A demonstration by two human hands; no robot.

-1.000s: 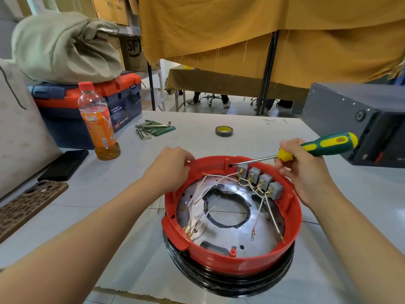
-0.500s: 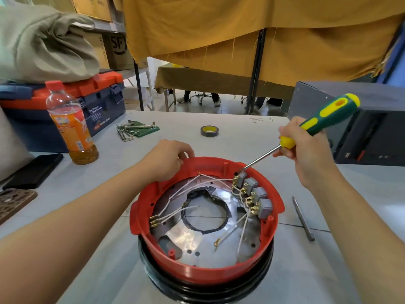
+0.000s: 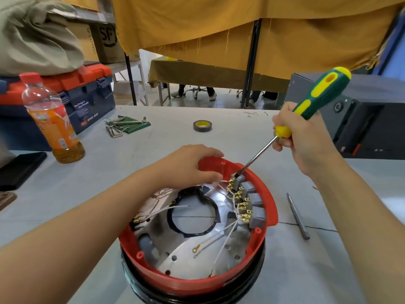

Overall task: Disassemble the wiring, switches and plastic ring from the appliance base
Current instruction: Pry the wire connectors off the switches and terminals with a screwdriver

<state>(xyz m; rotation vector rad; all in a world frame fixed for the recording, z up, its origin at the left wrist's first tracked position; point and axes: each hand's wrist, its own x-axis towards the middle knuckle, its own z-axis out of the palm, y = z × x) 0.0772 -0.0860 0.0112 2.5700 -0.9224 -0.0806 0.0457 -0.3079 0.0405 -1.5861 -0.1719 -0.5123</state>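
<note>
Since a moment ago, the screwdriver (image 3: 306, 119) has tipped steeper; the right hand (image 3: 306, 141) grips its handle, its tip at the farthest switch (image 3: 240, 179), likely to pry. The left hand (image 3: 186, 165) curls over the red ring (image 3: 269, 200), steadying the base (image 3: 197, 295) on the table (image 3: 153, 150). Its fingertips are hidden.

A single head-worn view is given, aimed forward and steeply down from close above the red appliance base (image 3: 197, 279), which is framed low and centre. Beyond the base, the desk (image 3: 175, 139) and a yellow curtain (image 3: 219, 23) are taken in.
</note>
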